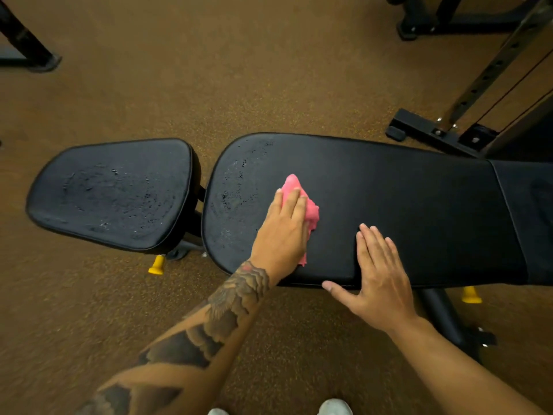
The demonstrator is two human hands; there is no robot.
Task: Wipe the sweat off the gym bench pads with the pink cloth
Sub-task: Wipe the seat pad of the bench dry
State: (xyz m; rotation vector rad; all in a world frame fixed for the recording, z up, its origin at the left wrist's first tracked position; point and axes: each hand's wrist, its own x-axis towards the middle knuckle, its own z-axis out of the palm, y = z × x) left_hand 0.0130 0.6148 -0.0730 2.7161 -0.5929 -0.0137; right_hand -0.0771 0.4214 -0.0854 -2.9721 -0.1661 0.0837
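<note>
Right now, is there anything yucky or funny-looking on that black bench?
Yes. The small seat pad is covered in wet droplets and smears. The long pad has the same wet speckles at its left end, beside the pink cloth under the left hand. The rest of that pad looks dry.

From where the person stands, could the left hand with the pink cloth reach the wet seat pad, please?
Probably yes. The left hand presses the pink cloth on the long back pad, and only a narrow gap separates that from the seat pad; nothing blocks the way.

pink cloth [299, 202] – mostly under left hand [281, 232] | back pad [419, 211] – cut off right
</note>
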